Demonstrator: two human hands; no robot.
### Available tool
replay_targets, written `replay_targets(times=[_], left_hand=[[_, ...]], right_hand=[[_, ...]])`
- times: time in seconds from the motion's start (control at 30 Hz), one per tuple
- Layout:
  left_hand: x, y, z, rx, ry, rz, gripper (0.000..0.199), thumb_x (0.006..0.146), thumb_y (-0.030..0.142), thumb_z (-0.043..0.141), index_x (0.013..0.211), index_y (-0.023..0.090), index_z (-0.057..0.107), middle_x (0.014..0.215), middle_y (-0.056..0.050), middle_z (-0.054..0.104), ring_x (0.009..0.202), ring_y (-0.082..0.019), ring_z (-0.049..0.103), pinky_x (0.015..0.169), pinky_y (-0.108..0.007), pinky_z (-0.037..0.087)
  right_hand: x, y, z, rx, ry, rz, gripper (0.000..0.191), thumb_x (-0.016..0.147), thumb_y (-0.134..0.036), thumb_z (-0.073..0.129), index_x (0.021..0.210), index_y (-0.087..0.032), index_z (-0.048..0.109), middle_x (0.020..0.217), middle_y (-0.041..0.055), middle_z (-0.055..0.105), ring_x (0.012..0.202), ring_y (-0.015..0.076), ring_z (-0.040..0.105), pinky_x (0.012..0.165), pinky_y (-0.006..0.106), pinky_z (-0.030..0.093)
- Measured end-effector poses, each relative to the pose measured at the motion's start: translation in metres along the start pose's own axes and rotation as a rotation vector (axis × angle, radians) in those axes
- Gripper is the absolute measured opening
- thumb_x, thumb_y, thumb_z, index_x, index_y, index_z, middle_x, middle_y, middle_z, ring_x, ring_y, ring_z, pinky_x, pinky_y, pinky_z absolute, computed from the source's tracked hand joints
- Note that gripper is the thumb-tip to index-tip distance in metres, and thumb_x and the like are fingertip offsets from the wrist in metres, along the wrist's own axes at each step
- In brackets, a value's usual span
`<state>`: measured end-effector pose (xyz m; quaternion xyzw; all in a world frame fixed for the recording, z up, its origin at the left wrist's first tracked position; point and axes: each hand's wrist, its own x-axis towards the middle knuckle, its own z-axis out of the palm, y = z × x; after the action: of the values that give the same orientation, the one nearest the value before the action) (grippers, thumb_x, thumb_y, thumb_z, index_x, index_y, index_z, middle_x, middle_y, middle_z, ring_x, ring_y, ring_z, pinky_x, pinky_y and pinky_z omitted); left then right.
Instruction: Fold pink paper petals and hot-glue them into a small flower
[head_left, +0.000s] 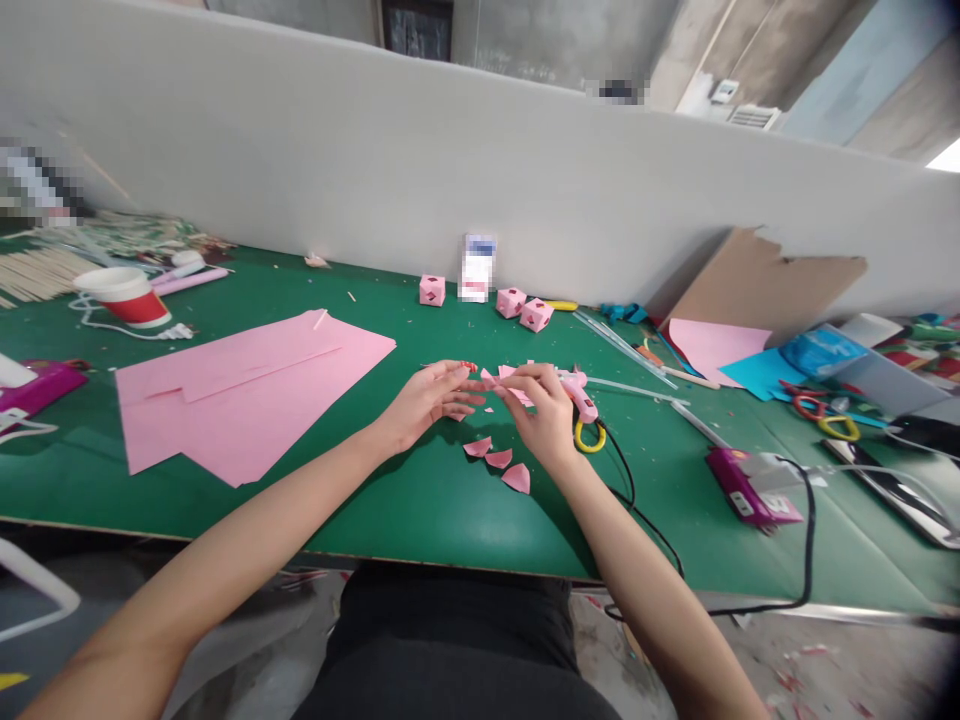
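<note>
My left hand [429, 408] pinches a thin stick with a small red end [468, 366] between thumb and forefinger; its other fingers are loosely apart. Close by on the right, my right hand [544, 412] is closed on a small pink paper petal [489, 379], near the left fingertips. Several cut petals [498, 459] lie on the green table [420, 515] below the hands. Behind the right hand is a pink glue gun [583, 396], with the yellow handle of a pair of scissors [590, 437] beside it. More pink paper is partly hidden by the right hand.
Large pink sheets [262, 400] lie at left, near a red and white paper cup [127, 297]. Small pink boxes [432, 290] stand by the partition. At right are a purple power strip [750, 487], a black cable [808, 540], a phone [892, 490] and cardboard [757, 280].
</note>
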<state>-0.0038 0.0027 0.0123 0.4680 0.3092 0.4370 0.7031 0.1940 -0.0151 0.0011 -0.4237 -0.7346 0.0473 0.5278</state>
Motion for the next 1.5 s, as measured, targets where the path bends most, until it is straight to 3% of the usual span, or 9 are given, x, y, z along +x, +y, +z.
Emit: replay_targets(times=[0.07,0.17,0.43,0.87,1.1,1.27,1.5], left_hand=[[0.0,0.0,-0.001,0.006,0.006,0.007,0.042,0.083,0.042,0.072,0.112,0.016,0.057,0.103,-0.012,0.072,0.088,-0.019,0.072,0.07,-0.027,0.056],[0.001,-0.002,-0.003,0.034,0.034,0.036,0.045,0.079,0.037,0.077,0.115,0.016,0.057,0.101,-0.009,0.071,0.087,-0.018,0.071,0.075,-0.029,0.057],[0.004,-0.008,-0.009,0.103,0.056,0.067,0.049,0.072,0.03,0.082,0.114,0.018,0.059,0.103,-0.007,0.069,0.079,-0.015,0.068,0.068,-0.028,0.057],[0.002,-0.011,-0.001,0.308,0.1,0.139,0.048,0.072,0.028,0.079,0.112,0.017,0.054,0.086,-0.003,0.067,0.076,-0.015,0.067,0.066,-0.026,0.055],[0.002,-0.012,-0.002,0.344,0.134,0.172,0.049,0.073,0.035,0.079,0.111,0.017,0.054,0.089,-0.004,0.067,0.075,-0.015,0.068,0.065,-0.026,0.056],[0.003,-0.017,-0.005,0.475,0.167,0.284,0.043,0.078,0.035,0.075,0.111,0.017,0.054,0.087,-0.003,0.067,0.073,-0.015,0.068,0.065,-0.026,0.057],[0.002,-0.021,-0.004,0.632,0.178,0.386,0.036,0.082,0.029,0.068,0.114,0.019,0.055,0.086,-0.002,0.07,0.075,-0.014,0.07,0.067,-0.025,0.06]], right_hand=[[0.001,0.003,-0.003,-0.134,-0.062,-0.144,0.013,0.092,-0.036,0.062,0.09,-0.029,0.073,0.096,0.0068,0.065,0.087,0.0208,0.062,0.075,0.035,0.051],[0.002,0.007,-0.003,-0.21,-0.113,-0.228,0.011,0.092,-0.033,0.062,0.092,-0.03,0.073,0.095,0.0057,0.065,0.081,0.0187,0.061,0.073,0.034,0.05],[-0.002,0.006,0.002,-0.157,-0.178,-0.2,0.014,0.092,-0.035,0.063,0.102,-0.031,0.072,0.103,0.006,0.063,0.088,0.0183,0.061,0.079,0.033,0.053],[-0.008,0.002,0.013,-0.204,-0.289,-0.284,0.014,0.095,-0.034,0.058,0.095,-0.025,0.069,0.104,0.0086,0.064,0.091,0.0202,0.061,0.074,0.034,0.053],[-0.008,-0.007,0.012,-0.117,-0.271,-0.224,0.012,0.094,-0.032,0.058,0.102,-0.023,0.063,0.104,0.0095,0.065,0.095,0.0209,0.063,0.079,0.034,0.053],[-0.01,-0.012,0.014,-0.102,-0.247,-0.016,0.014,0.093,-0.03,0.055,0.103,-0.02,0.056,0.094,0.0074,0.067,0.086,0.0198,0.064,0.071,0.031,0.052],[-0.01,-0.008,0.019,-0.126,-0.317,0.103,0.012,0.093,-0.031,0.056,0.091,-0.02,0.061,0.083,0.0047,0.07,0.075,0.0173,0.065,0.065,0.027,0.048]])
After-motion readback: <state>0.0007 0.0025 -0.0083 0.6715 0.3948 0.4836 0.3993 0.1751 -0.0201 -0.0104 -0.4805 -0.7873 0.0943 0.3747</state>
